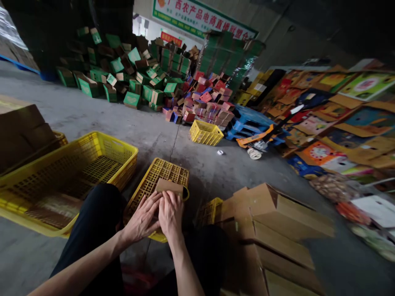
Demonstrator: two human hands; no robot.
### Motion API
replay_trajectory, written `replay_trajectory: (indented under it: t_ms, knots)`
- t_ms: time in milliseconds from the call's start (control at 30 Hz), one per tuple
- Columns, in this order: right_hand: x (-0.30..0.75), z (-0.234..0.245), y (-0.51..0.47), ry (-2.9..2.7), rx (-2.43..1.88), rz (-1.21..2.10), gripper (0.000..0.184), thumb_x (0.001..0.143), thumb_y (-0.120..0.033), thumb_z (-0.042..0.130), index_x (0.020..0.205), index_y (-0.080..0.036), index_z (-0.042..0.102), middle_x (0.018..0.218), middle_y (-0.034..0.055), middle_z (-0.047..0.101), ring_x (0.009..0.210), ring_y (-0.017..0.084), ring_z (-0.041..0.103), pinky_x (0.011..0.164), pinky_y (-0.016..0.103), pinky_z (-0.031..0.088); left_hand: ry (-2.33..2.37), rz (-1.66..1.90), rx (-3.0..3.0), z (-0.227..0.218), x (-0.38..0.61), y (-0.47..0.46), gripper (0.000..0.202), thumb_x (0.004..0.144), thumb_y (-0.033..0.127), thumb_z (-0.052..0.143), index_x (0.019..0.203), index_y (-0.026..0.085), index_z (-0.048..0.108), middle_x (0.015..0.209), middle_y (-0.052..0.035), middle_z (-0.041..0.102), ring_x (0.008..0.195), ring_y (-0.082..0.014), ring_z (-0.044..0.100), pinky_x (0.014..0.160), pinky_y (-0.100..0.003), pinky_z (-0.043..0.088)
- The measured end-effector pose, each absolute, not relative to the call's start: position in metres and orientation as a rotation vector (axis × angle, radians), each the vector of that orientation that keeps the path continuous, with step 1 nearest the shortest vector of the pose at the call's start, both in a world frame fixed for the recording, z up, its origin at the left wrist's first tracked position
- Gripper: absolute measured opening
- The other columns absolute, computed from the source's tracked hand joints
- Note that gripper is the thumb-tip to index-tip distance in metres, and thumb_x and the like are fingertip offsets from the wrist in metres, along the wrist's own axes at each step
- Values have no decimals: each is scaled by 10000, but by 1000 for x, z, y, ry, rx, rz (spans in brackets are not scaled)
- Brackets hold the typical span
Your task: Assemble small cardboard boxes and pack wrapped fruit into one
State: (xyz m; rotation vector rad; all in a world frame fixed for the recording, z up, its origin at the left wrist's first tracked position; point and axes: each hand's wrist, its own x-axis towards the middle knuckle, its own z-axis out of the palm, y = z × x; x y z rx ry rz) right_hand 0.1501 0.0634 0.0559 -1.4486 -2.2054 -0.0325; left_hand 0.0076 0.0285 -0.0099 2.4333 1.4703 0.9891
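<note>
In front of my knees sits a yellow plastic crate point(156, 170) with its gridded face up. A small brown piece of folded cardboard point(169, 186) lies on it, partly covered by my hands. My left hand point(145, 216) rests on the cardboard's near side with its fingers stretched out. Beside it, my right hand point(171, 209) lays its fingers over the cardboard's top, touching the left fingertips. A yellow ring, like a roll of tape point(186, 193), shows at the cardboard's right. What lies beneath my palms is hidden.
To my left stands a large yellow crate point(123, 150) with a flat cardboard piece point(54, 209) inside. Stacked brown cartons point(274, 222) are at my right. Farther off are a small yellow crate point(206, 132), a pallet jack point(257, 139), and heaped green boxes point(132, 98).
</note>
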Motion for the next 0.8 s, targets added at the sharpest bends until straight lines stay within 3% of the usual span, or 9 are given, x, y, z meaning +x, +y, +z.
replay_trajectory:
  t_ms: [100,267,533,800]
  knots:
    - [137,57,65,-2164,-1445,27,313,1037,-211,418,1188,-192,692,1130,100,698,1010,256,618,943,416,491,1484,1022,2452,-20,8,29,792,996,421,513,1652,174,146,1637,-192,366,1537,-343,298,1211,-574,301]
    - [118,58,70,-2189,-1446,28,259,1026,-244,462,1135,-227,696,1094,84,696,1009,256,625,908,405,522,1564,1044,2557,-35,7,31,720,983,428,516,1620,180,290,1592,-200,437,1500,-374,359,1226,-598,240]
    - [178,56,76,-2092,-1424,-4,328,1027,-177,408,1193,-189,691,1151,104,704,1065,237,642,986,397,518,1613,997,2576,2,8,30,640,1005,516,510,1552,203,402,1514,-141,552,1433,-292,470,1266,-497,154]
    - [235,59,100,-2046,-1206,435,458,877,-32,377,1100,-209,735,1131,71,717,1071,186,682,1017,337,538,1727,989,2515,27,26,37,579,953,549,575,1424,213,535,1331,-169,635,1211,-365,584,1182,-620,296]
